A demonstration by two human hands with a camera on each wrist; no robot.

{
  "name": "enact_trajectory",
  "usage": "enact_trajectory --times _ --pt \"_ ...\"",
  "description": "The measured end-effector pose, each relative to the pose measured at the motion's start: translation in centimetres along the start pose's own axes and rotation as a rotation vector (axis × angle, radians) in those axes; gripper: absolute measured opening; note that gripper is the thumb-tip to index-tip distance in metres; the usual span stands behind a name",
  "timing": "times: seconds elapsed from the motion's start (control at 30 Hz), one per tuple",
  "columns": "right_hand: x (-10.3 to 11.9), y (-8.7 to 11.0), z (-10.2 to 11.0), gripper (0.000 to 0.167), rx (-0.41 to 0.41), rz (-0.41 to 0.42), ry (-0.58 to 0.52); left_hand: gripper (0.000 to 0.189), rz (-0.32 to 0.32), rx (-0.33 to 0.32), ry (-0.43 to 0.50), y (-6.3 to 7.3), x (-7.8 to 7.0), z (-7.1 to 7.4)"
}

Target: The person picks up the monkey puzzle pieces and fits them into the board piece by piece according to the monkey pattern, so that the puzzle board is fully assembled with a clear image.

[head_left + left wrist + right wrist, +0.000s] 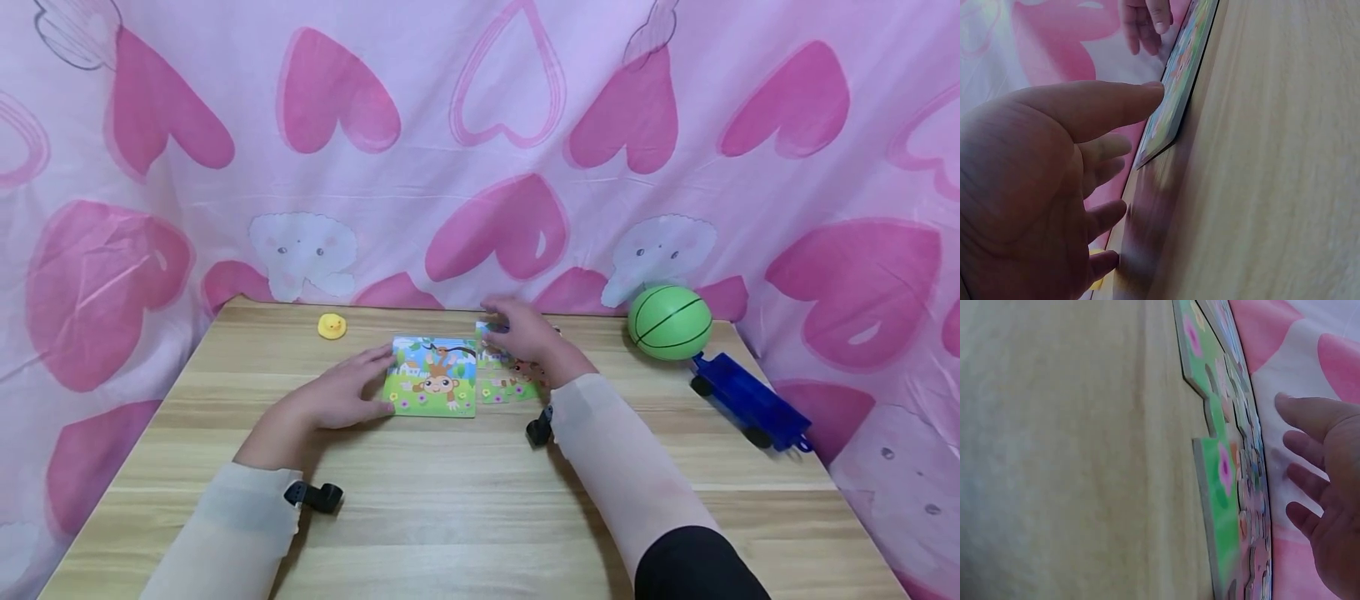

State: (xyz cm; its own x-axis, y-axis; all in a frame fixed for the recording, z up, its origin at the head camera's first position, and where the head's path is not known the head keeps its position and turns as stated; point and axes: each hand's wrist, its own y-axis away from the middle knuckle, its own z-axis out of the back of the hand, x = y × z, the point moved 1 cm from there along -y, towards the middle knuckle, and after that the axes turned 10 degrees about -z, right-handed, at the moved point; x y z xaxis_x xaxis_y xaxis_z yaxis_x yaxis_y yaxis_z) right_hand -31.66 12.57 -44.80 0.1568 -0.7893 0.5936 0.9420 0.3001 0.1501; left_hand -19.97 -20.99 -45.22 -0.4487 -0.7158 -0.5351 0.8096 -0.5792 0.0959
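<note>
A square monkey picture [431,400] with a bright green lower half lies flat on the wooden table. Beside its left edge is my left hand [336,395], thumb and fingers spread apart; in the left wrist view the thumb [1129,106] overlaps the near corner of the picture board [1175,87]. Just right of the picture lie several jigsaw pieces [498,392] in matching colours, partly covered by my right hand [528,335]. The right wrist view has that hand [1335,487] above the jigsaw pieces [1216,469], its fingers loosely bent and nothing in them.
A small yellow rubber duck [332,326] sits at the back left. At the back right rests a green ball [670,322] with black lines, touching the end of a blue toy trailer [750,404]. A pink heart-patterned curtain [405,208] hangs behind the table [450,500].
</note>
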Motion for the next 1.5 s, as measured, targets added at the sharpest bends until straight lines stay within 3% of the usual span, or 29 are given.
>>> enact_trajectory --times 0.23,0.47,0.87,1.13,1.5 --pt "0.0 -0.1 0.2 0.064 0.05 -0.016 0.007 0.088 0.015 0.028 -0.002 0.1 0.2 0.4" --pt "0.0 -0.3 0.2 0.06 0.046 -0.058 0.051 0.09 0.033 0.059 -0.046 0.1 0.4 0.3" --pt "-0.2 -0.7 0.0 0.056 0.032 -0.111 0.004 0.088 0.047 0.069 -0.071 0.0 -0.3 0.2" --pt "-0.2 -0.9 -0.1 0.051 0.033 -0.109 0.078 0.087 0.072 0.079 -0.064 -0.1 -0.6 0.2" --pt "0.8 -0.2 -0.3 0.052 0.002 -0.032 -0.029 0.089 0.072 0.083 -0.066 -0.1 -0.3 0.2"
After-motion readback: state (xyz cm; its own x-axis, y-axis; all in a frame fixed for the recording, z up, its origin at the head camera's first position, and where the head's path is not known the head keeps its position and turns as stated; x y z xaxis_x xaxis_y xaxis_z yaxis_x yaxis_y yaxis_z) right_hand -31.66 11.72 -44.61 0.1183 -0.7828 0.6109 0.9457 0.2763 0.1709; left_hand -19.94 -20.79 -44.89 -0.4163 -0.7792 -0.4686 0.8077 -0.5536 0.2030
